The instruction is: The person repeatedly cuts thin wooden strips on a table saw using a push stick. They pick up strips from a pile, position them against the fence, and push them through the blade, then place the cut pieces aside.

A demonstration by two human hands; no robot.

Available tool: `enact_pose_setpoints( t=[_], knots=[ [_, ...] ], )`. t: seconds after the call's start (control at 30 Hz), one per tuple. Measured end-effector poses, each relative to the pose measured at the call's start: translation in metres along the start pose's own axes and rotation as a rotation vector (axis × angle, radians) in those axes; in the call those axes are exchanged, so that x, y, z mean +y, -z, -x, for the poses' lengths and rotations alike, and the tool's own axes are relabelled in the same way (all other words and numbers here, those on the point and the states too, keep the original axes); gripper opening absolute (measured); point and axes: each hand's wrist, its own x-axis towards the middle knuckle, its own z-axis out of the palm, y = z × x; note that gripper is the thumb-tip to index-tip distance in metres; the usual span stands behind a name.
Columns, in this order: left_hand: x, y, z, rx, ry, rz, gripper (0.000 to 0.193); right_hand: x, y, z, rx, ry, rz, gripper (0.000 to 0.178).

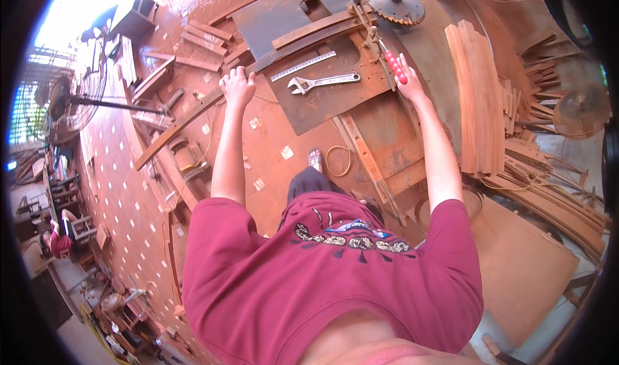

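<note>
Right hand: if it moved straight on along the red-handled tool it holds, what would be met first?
Probably the metal fitting beside the round saw blade, with the red-handled tool leading the right hand; depth is unclear, so tool and fitting may already touch.

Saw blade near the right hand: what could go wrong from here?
1. The right hand grips a red-handled tool pointed toward the area beside the toothed saw blade; a slip might carry the knuckles into the teeth.
2. The adjustable wrench and ruler lie on the metal tabletop; a bump could knock either off.
</note>
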Motion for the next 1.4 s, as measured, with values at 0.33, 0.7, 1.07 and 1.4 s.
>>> enact_pose_setpoints(
  t=[0.33, 0.7, 1.07, 1.4],
  knots=[
    [-0.004, -0.002, -0.046, -0.014, 0.027, -0.008, 0.049, -0.036, -0.008, -0.039, 0.033, -0.177, 0.027, 0.066],
    [0.015, 0.005, 0.015, -0.092, 0.072, 0.023, 0.068, 0.013, -0.029, 0.021, 0.145, -0.047, -0.001, 0.068],
    [0.036, 0.024, 0.093, -0.033, -0.072, -0.006, 0.065, 0.036, -0.019, 0.107, 0.236, 0.069, -0.021, 0.063],
    [0.034, 0.022, 0.115, 0.054, -0.155, 0.067, 0.056, 0.039, 0.006, 0.140, 0.115, -0.001, -0.128, 0.059]
  ],
)
